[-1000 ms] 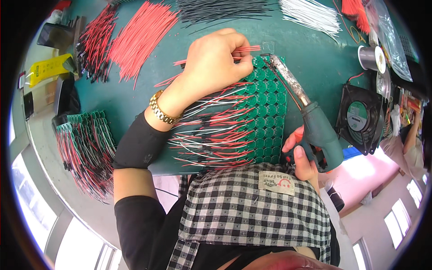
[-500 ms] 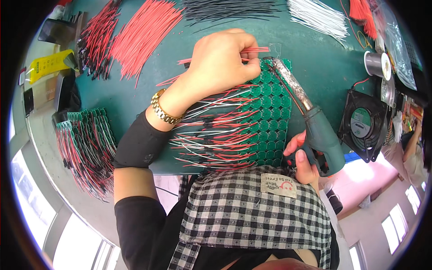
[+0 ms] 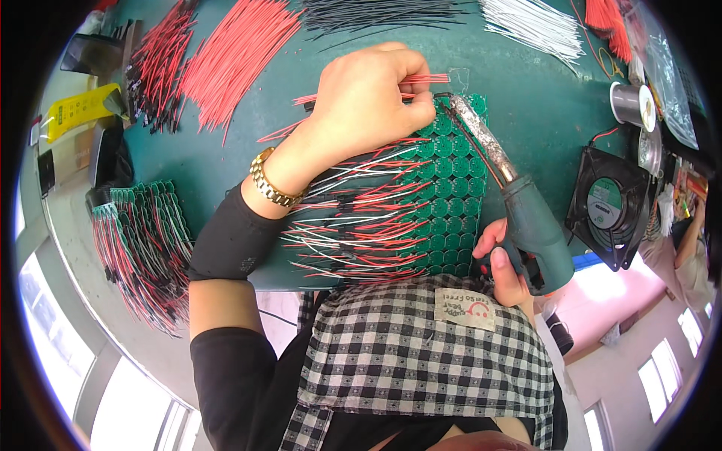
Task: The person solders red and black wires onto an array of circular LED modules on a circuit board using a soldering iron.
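My left hand (image 3: 374, 94) is closed on a few red wires (image 3: 430, 78), whose ends stick out past the fingers. It rests over the far end of a panel of round green circuit boards (image 3: 454, 203). Red, white and black wires (image 3: 353, 225) fan out leftward from the panel's left side. In my right hand (image 3: 505, 270) is a soldering gun (image 3: 538, 233) with a dark green body. Its long metal barrel points away from me, with the tip close to my left fingertips at the panel's far edge. My left fingers partly hide the spot by the tip.
Loose red wires (image 3: 239, 64), black wires (image 3: 383, 16) and white wires (image 3: 532, 30) lie along the far side. Wired boards (image 3: 147, 248) are piled at left. A black fan (image 3: 611, 207) and a solder spool (image 3: 632, 105) stand at right. A yellow packet (image 3: 81, 113) lies far left.
Almost nothing differs. The soldering gun and my right hand have shifted very slightly left with the whole scene. Both hands keep their hold.
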A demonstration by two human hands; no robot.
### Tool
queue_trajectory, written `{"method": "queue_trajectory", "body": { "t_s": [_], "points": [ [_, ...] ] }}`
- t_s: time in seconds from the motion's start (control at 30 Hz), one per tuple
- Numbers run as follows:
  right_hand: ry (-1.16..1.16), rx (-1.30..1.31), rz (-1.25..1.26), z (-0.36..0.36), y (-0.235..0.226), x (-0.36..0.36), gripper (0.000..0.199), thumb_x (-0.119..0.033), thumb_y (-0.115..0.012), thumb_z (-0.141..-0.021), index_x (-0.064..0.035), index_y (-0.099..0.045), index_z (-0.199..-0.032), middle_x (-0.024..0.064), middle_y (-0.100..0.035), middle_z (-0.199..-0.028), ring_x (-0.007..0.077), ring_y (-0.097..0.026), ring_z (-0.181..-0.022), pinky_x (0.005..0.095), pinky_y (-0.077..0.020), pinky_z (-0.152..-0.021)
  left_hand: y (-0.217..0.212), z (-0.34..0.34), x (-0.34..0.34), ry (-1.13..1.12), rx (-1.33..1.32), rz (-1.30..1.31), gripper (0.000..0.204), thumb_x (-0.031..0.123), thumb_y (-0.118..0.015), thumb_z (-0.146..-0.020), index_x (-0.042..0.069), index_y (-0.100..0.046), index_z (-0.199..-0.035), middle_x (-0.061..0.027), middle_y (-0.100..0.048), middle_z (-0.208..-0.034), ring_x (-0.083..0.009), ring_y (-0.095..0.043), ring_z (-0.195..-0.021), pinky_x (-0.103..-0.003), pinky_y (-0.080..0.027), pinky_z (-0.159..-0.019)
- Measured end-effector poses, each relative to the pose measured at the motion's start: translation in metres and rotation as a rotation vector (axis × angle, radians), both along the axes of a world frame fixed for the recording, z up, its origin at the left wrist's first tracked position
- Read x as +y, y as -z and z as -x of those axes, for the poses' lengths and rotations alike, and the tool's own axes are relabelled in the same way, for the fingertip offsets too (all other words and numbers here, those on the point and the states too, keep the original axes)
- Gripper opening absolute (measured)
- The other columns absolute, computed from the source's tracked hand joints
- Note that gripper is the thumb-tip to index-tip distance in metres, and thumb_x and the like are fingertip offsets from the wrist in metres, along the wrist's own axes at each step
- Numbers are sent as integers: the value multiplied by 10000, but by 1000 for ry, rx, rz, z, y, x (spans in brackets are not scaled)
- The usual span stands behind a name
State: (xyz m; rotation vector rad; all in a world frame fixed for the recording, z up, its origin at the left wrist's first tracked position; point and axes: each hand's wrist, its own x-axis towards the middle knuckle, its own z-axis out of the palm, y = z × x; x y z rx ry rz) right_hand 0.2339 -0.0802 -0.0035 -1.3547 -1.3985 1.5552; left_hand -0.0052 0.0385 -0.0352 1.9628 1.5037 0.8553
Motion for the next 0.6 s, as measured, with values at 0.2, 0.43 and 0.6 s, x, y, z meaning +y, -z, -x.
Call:
{"method": "queue_trajectory", "body": {
  "t_s": [0.2, 0.43, 0.6],
  "points": [
    [23, 39, -26, -3, 7, -5, 246, -173, -571, -810, 0, -494, -968, 94, -532, -748, 167, -526, -659, 297, -457, -608, -1, -1, -2, 2, 4, -10, 79, 91, -636, -680, 36, -601, -724, -50, -547, -659, -163, -555, -558, -278, -450, -540],
    [174, 169, 8, -7, 4, -11, 435, -203, -616, -792, 22, -453, -1127, 112, -533, -759, 182, -530, -648, 307, -478, -577, -3, 0, -4, 7, 33, 63, 122, 182, -624, -649, 80, -618, -716, -45, -599, -726, -230, -607, -648, -356, -476, -575],
    [129, 193, 10, -8, 5, -7, 419, -208, -624, -798, 29, -471, -1108, 111, -543, -740, 182, -537, -632, 304, -475, -567, -3, 0, -6, 16, 6, -16, 87, 96, -630, -673, 35, -590, -720, -53, -539, -664, -169, -541, -559, -283, -438, -534]
  ]
}}
